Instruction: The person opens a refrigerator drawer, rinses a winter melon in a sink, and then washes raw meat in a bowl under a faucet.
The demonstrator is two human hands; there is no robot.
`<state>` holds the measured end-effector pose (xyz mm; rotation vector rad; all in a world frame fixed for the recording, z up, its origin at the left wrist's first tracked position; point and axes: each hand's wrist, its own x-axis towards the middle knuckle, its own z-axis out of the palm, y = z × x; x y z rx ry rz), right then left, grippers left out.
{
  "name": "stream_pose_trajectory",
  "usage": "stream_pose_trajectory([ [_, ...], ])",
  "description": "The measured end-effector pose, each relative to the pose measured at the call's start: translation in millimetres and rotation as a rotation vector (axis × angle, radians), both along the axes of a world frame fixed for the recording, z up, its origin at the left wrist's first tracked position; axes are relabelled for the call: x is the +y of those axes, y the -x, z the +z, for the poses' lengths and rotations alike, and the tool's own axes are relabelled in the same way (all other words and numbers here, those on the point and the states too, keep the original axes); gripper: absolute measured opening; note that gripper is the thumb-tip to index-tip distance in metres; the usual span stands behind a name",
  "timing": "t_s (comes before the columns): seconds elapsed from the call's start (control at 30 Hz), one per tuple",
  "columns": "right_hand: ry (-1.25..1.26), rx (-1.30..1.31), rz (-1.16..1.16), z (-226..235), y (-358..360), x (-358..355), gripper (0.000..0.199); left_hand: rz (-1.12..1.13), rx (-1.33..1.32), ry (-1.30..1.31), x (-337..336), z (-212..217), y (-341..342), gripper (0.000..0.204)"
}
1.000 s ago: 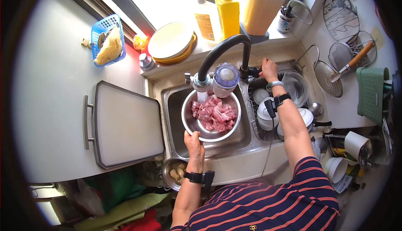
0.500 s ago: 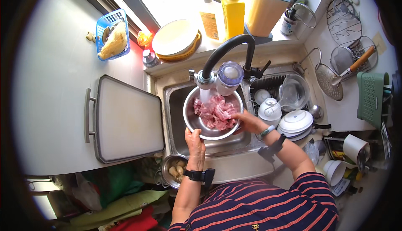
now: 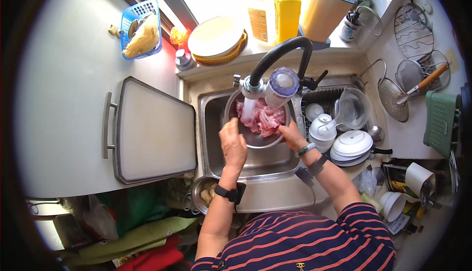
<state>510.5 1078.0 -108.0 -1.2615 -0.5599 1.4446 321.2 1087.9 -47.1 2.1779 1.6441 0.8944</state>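
Observation:
A round metal bowl (image 3: 259,146) sits in the left basin of the sink (image 3: 212,158), holding raw pink meat pieces (image 3: 266,120). White water streams from the black gooseneck faucet (image 3: 259,69) onto the meat. My right hand (image 3: 292,135) grips the bowl's right rim, some fingers hidden beneath it. By the bowl's left front edge is my left hand (image 3: 233,144), its fingers loosely bent and apart with nothing visible in them; whether it touches the rim is unclear. A clear purplish filter unit (image 3: 282,85) on the faucet hides part of the bowl.
White bowls and plates (image 3: 352,144) and a clear jug (image 3: 354,107) fill the right basin's rack. A smaller metal bowl (image 3: 197,195) with pale pieces stands by the near left corner. Pump bottles (image 3: 287,16) and a knife block (image 3: 324,13) line the sill.
My left hand has left the bowl's front rim and moved up along its left side. My right hand keeps its hold. The whole view has shifted slightly, with the scene moving right.

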Motion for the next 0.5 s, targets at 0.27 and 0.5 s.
stream_pose_trajectory([
  [0.27, 0.103, -0.037, 0.268, 11.2, 0.9, -13.4, 0.057, -0.322, 0.588, -0.034, 36.6, -55.6, 11.3, 0.101],
  [0.5, 0.193, -0.023, 0.164, -23.0, 12.6, -20.1, 0.056, -0.06, 0.027, 0.763, 21.1, -82.7, -11.9, 0.093],
])
